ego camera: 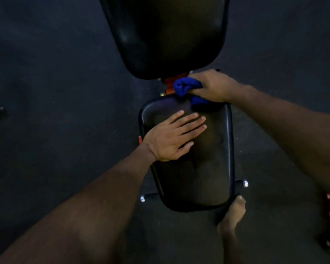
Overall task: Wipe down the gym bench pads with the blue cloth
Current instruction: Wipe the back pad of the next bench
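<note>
The cloth is deep blue, bunched into a soft wad with rolled folds, and it sits at the far edge of the seat pad, over the gap where an orange bracket shows. Your right hand grips it from above, fingers curled round the wad, with one tail of cloth hanging out below the palm onto the pad. The seat pad is black, glossy and rounded at the corners, with faint creases. Your left hand lies flat on its near-left part, fingers straight and slightly spread, holding nothing. Beyond the gap lies the back pad, also black and shiny. A bare foot touches the seat pad's near corner on the dark floor.
</note>
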The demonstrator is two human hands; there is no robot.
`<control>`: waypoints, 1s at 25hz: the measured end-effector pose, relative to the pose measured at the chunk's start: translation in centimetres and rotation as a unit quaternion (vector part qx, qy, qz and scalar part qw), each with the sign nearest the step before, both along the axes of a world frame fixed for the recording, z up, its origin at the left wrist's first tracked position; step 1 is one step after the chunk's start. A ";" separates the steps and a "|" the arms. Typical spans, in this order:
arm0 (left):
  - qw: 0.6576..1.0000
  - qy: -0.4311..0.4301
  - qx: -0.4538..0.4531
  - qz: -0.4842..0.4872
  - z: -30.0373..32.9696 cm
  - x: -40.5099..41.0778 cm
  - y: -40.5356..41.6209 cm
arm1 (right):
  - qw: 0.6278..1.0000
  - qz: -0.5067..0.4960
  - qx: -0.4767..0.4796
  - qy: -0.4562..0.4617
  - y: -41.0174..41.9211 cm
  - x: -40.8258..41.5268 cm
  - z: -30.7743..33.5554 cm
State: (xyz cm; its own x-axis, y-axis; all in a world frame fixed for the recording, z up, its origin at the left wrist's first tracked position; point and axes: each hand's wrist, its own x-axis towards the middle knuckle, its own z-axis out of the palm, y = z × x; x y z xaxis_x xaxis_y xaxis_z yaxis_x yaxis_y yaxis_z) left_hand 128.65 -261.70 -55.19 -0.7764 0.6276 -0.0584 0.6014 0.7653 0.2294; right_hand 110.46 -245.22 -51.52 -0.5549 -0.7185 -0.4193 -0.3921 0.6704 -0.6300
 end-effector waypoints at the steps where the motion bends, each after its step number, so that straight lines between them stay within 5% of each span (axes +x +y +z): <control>1: 1.000 0.016 -0.002 0.006 -0.1 0.4 0.3 | 0.998 0.050 0.008 0.031 -1.0 -0.4 0.0; 6: 0.999 0.015 -0.032 0.033 1.1 0.7 0.9 | 0.965 0.194 0.031 0.174 -8.8 2.7 -0.3; 9: 0.972 0.010 -0.028 0.234 0.2 5.0 3.8 | 0.957 0.249 -0.019 0.150 -12.7 5.2 0.1; 14: 0.951 0.040 0.014 0.305 -1.2 8.3 4.7 | 0.973 0.188 -0.087 0.099 -5.2 2.4 -0.8; 20: 0.949 0.031 0.026 0.312 -0.7 8.6 4.8 | 0.993 0.040 0.031 0.107 4.9 0.1 0.2; 25: 0.949 0.039 0.046 0.310 -0.8 8.5 4.7 | 0.981 0.086 0.021 0.172 -1.0 2.6 -0.1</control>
State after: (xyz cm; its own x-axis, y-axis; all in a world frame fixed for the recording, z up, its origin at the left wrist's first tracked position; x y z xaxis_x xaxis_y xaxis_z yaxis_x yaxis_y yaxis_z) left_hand 137.14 -256.96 -55.97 -0.9977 0.0491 0.0473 0.0606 0.9567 0.2848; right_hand 113.01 -246.21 -51.60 -0.5405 -0.8005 -0.2589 -0.6865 0.5976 -0.4143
